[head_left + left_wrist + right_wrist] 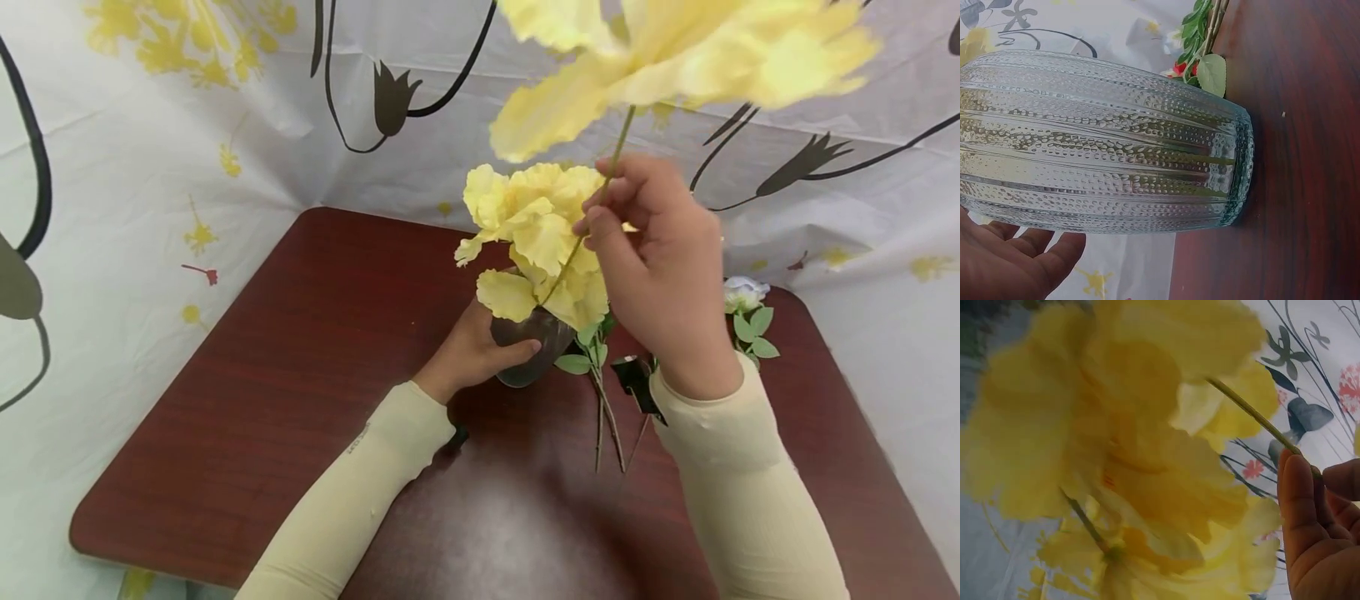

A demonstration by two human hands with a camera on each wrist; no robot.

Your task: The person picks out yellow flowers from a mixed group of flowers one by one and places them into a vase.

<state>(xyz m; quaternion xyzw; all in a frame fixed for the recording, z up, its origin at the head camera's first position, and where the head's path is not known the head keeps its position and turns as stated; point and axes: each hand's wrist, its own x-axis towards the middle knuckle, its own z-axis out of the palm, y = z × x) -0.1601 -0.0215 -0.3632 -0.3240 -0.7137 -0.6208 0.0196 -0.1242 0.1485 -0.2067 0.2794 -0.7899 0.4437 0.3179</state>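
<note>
My left hand (476, 346) grips a ribbed, dotted glass vase (1104, 144) by its side, with the thumb across the near face. The vase stands upright on the table, and stems show faintly through its glass. Ruffled yellow flowers (536, 212) fill its mouth. Above and to the right, my right hand (667, 258) pinches the thin green stem (1250, 412) of another large yellow flower (675, 71) between thumb and fingers. That stem slants down across the blooms to the vase mouth, where its lower end is hidden among petals.
Leafy green stems (600, 400) lie on the dark red table (300, 375) right of the vase. A whitish flower (744, 293) with green leaves lies farther right, partly behind my right forearm. Patterned white cloth (247, 167) hangs behind the table.
</note>
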